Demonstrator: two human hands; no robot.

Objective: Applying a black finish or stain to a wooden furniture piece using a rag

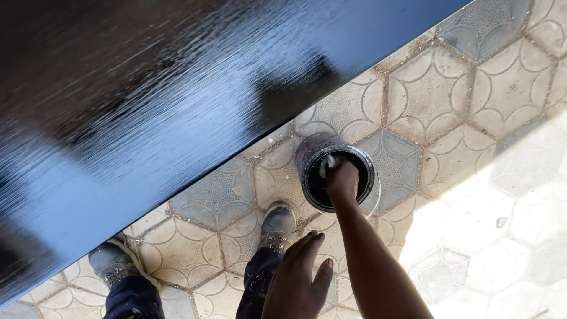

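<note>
A round paint can (309,158) with dark paint inside stands on the paved ground beside a large glossy black panel (147,100). My right hand (342,179) reaches down into the can's mouth, closed on a pale brush handle (328,163); the brush's bristles are hidden inside the can. My left hand (298,277) hangs near my leg, fingers loosely apart and holding nothing. The panel's wet surface shows fine brush streaks and fills the upper left.
Hexagonal patterned paving tiles (437,94) cover the ground, sunlit at the lower right. My two shoes (277,227) stand at the panel's edge, the left shoe (109,260) partly under it. A thin wire handle curves at the can's right side.
</note>
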